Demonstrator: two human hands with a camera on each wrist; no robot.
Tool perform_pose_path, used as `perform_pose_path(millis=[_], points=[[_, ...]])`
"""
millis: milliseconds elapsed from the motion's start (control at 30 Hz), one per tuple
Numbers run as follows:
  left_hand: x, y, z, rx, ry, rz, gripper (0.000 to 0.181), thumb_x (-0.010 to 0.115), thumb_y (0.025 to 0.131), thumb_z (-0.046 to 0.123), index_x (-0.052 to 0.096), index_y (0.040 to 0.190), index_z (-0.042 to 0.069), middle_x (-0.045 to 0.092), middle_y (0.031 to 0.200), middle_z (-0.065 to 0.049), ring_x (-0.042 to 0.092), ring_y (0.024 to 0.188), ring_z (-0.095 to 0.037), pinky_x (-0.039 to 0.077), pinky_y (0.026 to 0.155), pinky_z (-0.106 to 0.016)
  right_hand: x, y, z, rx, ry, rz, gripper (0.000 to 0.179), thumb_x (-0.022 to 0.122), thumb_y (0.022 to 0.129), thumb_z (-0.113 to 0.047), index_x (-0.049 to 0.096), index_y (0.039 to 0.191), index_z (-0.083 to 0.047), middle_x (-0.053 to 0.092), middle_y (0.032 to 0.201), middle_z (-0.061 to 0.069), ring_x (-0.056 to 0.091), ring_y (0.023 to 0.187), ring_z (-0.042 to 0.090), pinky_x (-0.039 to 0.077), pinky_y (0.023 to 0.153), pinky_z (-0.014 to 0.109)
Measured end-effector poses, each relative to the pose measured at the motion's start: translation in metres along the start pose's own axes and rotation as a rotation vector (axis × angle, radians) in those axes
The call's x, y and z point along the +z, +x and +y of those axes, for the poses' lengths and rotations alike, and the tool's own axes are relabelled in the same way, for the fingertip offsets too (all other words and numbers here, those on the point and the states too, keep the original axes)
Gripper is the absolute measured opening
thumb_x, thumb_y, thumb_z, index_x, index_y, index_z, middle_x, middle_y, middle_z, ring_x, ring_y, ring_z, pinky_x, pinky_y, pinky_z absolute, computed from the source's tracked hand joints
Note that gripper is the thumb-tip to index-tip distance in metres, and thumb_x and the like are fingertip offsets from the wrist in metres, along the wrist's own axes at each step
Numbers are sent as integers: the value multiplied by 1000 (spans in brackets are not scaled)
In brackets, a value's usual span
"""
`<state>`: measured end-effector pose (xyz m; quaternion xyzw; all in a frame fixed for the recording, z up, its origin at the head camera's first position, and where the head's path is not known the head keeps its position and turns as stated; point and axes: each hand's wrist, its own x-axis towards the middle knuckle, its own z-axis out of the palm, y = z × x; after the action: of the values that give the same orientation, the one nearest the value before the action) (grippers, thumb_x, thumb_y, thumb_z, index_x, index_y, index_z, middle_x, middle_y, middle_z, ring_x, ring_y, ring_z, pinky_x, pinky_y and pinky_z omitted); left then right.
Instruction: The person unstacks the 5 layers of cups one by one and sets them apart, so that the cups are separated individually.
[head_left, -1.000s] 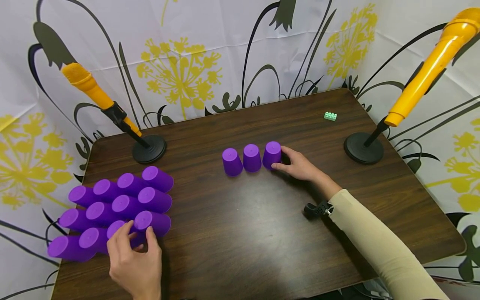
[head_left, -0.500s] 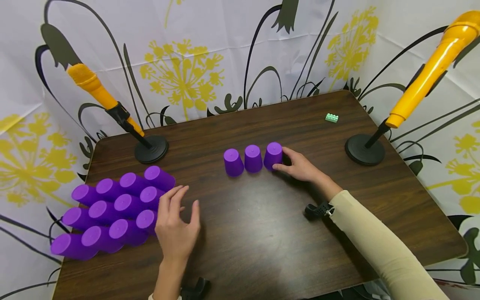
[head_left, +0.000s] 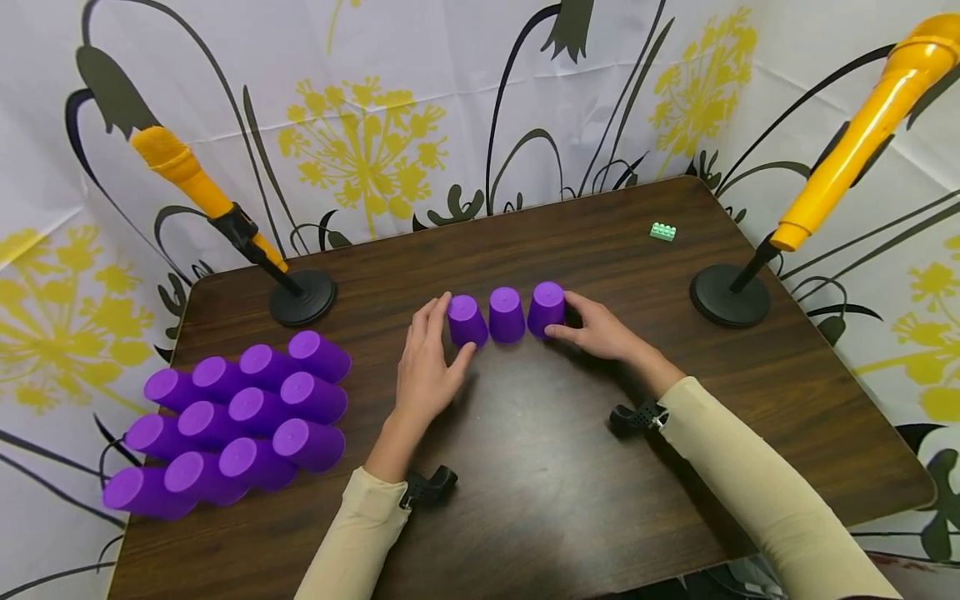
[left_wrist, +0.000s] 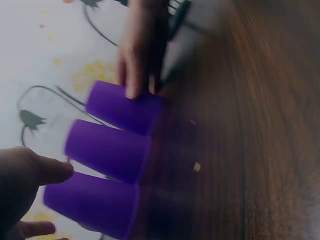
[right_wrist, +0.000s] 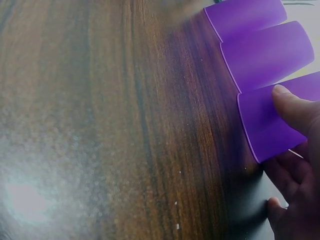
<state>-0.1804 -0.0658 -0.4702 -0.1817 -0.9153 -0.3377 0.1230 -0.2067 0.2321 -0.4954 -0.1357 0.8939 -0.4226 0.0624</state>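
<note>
Three purple cups stand upside down in a short row at the middle of the table: a left cup point(head_left: 467, 322), a middle cup point(head_left: 506, 316) and a right cup point(head_left: 546, 310). My right hand point(head_left: 600, 329) holds the right cup, its thumb point(right_wrist: 290, 102) on the near side and other fingers behind it. Spread around the left cup is my left hand point(head_left: 431, 367), thumb in front and fingers along its left side. In the left wrist view the left thumb point(left_wrist: 52, 170) is beside that cup; firm contact cannot be told.
Several more upside-down purple cups point(head_left: 309, 444) form rows at the table's left. Yellow microphones on black stands rise at back left point(head_left: 183, 171) and right point(head_left: 862, 137). A small green toy brick point(head_left: 663, 232) lies near the back edge. A patterned cloth point(head_left: 420, 100) hangs behind.
My left hand has left the cup rows at the left and moved right and away from me to the left cup of the three. The right hand stays at the right cup.
</note>
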Motion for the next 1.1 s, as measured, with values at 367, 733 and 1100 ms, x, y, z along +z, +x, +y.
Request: perform_pose_path(millis=[367,733,1100], points=[[26,17,-9,47,-26,114,55,72,90,26,52,141,20,58,125,-8,63,106,-27,54,77,-47,-2,0,0,2,-4,-4,63,70,92,-30,44,143,-4,55,136,17,47,129,32,34,109,49],[-12,-17,-11,13,112,243,53,74,85,25,58,135,21,61,116,-7,65,97,-30,55,65,-49,-3,0,-1,12,2,-9,63,70,92,-31,44,144,-6,54,137,16,47,130,31,34,109,48],[-54,-61,-27,-184,280,363,52,76,80,23,60,129,16,61,114,-15,64,73,-43,50,55,-55,-3,0,0,14,-2,-9,65,70,92,-31,42,145,-5,53,138,17,46,131,32,33,109,49]])
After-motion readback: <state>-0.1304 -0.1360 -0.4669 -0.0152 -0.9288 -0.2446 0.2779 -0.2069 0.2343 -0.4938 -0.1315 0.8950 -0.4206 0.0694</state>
